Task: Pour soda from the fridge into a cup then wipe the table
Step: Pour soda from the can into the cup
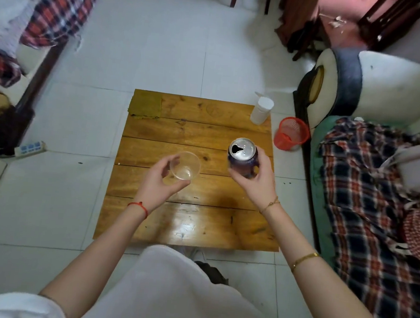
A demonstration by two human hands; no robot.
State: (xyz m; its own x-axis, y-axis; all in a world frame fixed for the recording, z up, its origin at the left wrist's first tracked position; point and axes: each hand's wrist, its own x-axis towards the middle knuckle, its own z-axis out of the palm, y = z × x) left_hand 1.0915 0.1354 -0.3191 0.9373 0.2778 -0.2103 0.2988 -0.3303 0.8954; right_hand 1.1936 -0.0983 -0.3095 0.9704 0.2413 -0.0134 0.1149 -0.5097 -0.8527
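A low wooden table (152, 150) stands in front of me. My left hand (158, 183) grips a clear plastic cup (186, 165) above the table's middle; the cup looks empty. My right hand (254, 180) holds a blue soda can (242, 158) upright, just right of the cup. The can's top is open, with the dark mouth hole showing. A green cloth (146, 105) lies flat on the table's far left corner.
A white lidded container (261, 110) stands on the table's far right corner. A red mesh bin (292, 133) sits on the floor to the right, beside a sofa (382, 86) with plaid cloth. A power strip (30, 148) lies on the floor at left.
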